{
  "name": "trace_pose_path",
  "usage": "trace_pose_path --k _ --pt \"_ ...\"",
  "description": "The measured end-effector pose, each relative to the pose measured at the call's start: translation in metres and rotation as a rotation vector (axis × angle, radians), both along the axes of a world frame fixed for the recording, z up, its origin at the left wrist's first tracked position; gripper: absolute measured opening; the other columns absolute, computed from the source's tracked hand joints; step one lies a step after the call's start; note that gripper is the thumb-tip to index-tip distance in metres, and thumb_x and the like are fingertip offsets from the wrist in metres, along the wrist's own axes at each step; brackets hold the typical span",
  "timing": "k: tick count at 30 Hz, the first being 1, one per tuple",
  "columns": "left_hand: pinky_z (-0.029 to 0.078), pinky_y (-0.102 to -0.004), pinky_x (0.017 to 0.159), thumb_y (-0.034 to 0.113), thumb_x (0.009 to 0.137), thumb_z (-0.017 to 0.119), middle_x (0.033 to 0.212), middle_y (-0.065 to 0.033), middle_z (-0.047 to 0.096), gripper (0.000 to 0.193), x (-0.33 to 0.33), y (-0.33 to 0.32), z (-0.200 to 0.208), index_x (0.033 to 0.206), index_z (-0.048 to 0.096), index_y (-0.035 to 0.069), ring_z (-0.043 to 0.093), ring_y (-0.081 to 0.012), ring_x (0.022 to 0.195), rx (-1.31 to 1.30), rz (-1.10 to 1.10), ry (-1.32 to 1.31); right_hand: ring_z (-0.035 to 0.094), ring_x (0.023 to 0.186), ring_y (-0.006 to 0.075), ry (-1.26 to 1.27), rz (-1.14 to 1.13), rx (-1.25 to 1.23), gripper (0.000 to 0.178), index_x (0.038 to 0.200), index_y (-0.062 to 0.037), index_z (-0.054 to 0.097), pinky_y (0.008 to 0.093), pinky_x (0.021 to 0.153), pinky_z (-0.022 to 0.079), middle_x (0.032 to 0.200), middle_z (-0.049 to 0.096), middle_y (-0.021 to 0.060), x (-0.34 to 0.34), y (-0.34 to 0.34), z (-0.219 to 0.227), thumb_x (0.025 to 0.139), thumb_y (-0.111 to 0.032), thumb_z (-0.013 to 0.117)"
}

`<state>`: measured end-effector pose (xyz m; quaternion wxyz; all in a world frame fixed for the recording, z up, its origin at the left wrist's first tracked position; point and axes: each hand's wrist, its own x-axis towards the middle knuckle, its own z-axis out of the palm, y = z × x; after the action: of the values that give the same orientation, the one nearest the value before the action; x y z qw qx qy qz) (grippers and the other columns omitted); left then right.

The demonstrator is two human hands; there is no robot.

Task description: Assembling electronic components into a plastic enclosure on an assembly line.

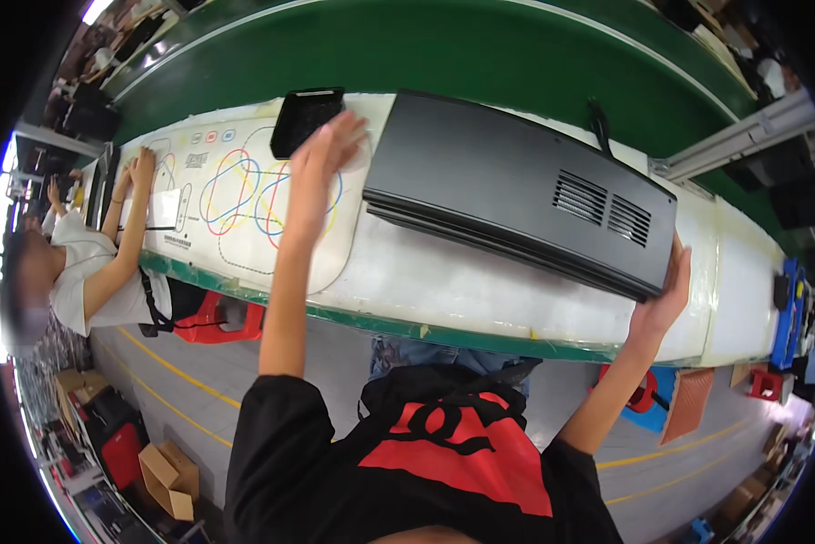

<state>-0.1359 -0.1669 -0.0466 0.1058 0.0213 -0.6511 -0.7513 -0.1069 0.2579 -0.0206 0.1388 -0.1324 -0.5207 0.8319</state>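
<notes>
A long black casing [507, 181] with two slotted vents lies slantwise on the white-covered bench. My right hand [668, 288] grips its right end, with some of the fingers hidden behind the edge. My left hand [327, 150] is raised beside the casing's left end, slightly blurred, its fingers stretched out and holding nothing. Just behind and left of that hand sits a shallow black tray [298, 122], partly covered by it. Under my left forearm lies a white panel [235, 195] printed with looping coloured lines.
A black cable [599, 127] stands up behind the casing. At the far left a co-worker [108, 263] reaches onto the same bench. A green strip [407, 334] edges the bench's near side. Red stools [217, 319] and an open cardboard box [167, 479] are below. A blue bin [788, 313] is far right.
</notes>
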Motion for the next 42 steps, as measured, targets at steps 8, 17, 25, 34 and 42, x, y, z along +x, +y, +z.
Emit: trace_pose_path --k 8,17,25,34,42 --pt "0.047 -0.0469 0.082 0.017 0.081 0.072 0.1 -0.0258 0.059 0.028 -0.092 -0.136 -0.072 0.096 0.066 -0.005 0.058 -0.0434 0.094 -1.456 0.178 0.078 0.059 0.093 0.0174 0.035 -0.365 0.903 0.026 0.107 0.0102 0.062 0.0288 0.082 0.047 0.099 0.066 0.0116 0.02 0.037 -0.179 0.089 -0.008 0.058" --pt "0.052 -0.036 0.072 0.006 0.084 0.068 0.086 -0.0205 0.069 0.015 -0.1 -0.133 -0.068 0.094 0.066 -0.005 0.068 -0.0335 0.08 -1.119 0.18 -0.015 0.053 0.084 0.0188 -0.023 -0.274 0.86 0.021 0.097 0.0035 0.055 0.0297 0.081 0.043 0.086 0.056 0.0097 0.021 0.036 -0.167 0.088 -0.015 0.06" --pt "0.05 -0.035 0.065 0.008 0.087 0.065 0.083 -0.0177 0.066 0.014 -0.102 -0.131 -0.064 0.092 0.065 -0.005 0.063 -0.0271 0.068 -1.244 0.189 0.097 0.055 0.086 0.0188 -0.07 -0.326 0.821 0.021 0.102 0.0033 0.056 0.0291 0.082 0.044 0.091 0.059 0.0107 0.018 0.025 -0.148 0.085 -0.008 0.058" --pt "0.051 -0.0348 0.068 0.008 0.086 0.067 0.085 -0.0172 0.067 0.015 -0.094 -0.135 -0.069 0.091 0.067 -0.006 0.066 -0.0271 0.072 -1.236 0.203 0.101 0.058 0.09 0.0189 -0.074 -0.33 0.866 0.027 0.108 0.0058 0.058 0.0293 0.083 0.046 0.097 0.063 0.012 0.018 0.03 -0.158 0.082 -0.002 0.056" --pt "0.052 -0.0359 0.069 0.011 0.086 0.068 0.085 -0.0185 0.068 0.02 -0.093 -0.119 -0.067 0.096 0.068 -0.006 0.067 -0.0295 0.072 -1.269 0.206 0.099 0.06 0.093 0.0262 -0.124 -0.308 0.828 0.034 0.11 0.0042 0.057 0.0321 0.087 0.045 0.098 0.061 0.0164 0.02 0.032 -0.159 0.076 0.0 0.058"
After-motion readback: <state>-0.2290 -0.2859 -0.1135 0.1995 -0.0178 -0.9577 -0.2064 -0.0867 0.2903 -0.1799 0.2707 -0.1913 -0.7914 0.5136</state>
